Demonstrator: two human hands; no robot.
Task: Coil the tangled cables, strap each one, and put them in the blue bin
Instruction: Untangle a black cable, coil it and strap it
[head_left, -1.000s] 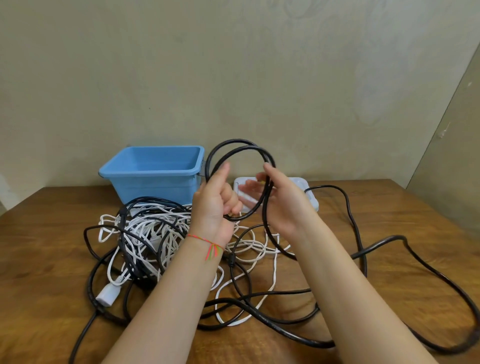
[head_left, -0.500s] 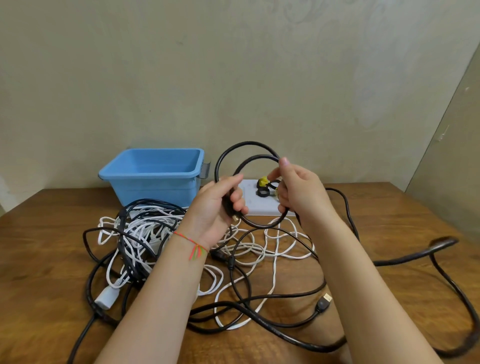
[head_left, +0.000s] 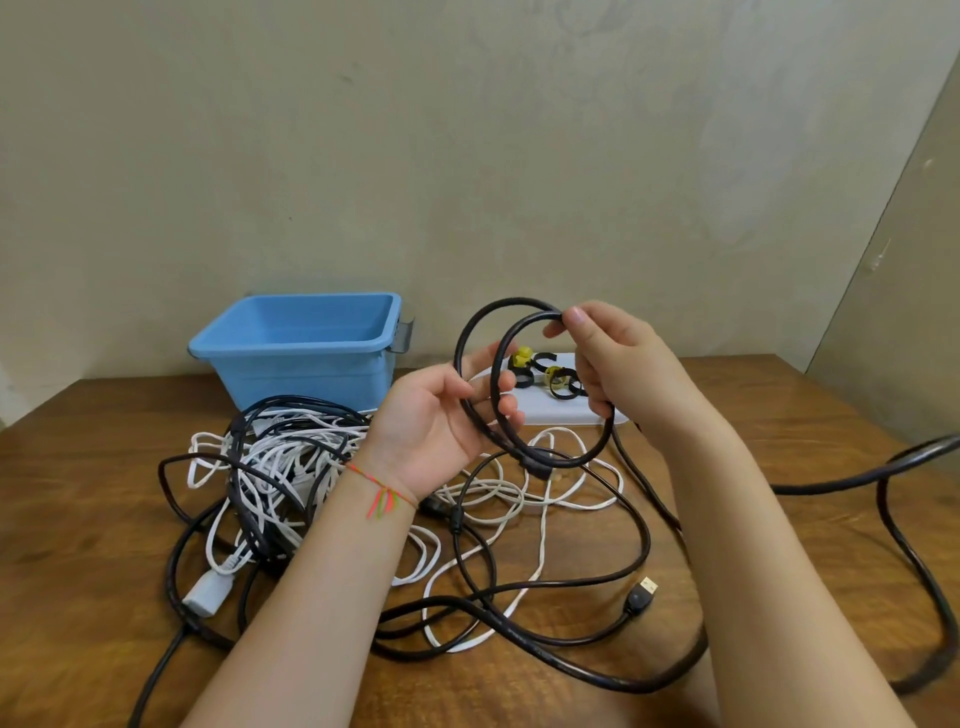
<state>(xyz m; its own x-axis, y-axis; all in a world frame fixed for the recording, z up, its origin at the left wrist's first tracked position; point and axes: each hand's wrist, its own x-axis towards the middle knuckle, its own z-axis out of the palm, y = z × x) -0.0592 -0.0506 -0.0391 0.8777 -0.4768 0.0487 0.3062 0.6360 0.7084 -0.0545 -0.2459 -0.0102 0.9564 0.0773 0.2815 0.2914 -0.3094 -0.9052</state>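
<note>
Since the frame half a second back, the right hand (head_left: 618, 364) is riding higher, now pinching the top of the newest loop between thumb and fingertips, and the two loops are sitting slightly further apart. The left hand (head_left: 441, 415) is holding the thick black rubber-sheathed cable (head_left: 470, 410) at the loops' left side, fingers curled loosely round both turns, palm up.

The coil is hanging in the air between the hands, above the wooden bench (head_left: 78, 493). The cable's free length is trailing down below the right hand and running off to the right across the bench. Left of the left hand lies the tangled heap of thin white and black cables (head_left: 280, 457); beyond that hand stands the blue plastic bin (head_left: 306, 374). Behind the coil, a white flat tray (head_left: 550, 413) is carrying black and yellow hook-and-loop straps (head_left: 558, 384).

Risks, as judged:
- Only two turns are gathered; the loose left grip is likely letting them spring open.
- The trailing length is crossing other cables below the hands, near a black USB plug (head_left: 641, 597); pulling could drag the heap or snag it.
- Uneven loop sizes could be making strapping awkward.
</note>
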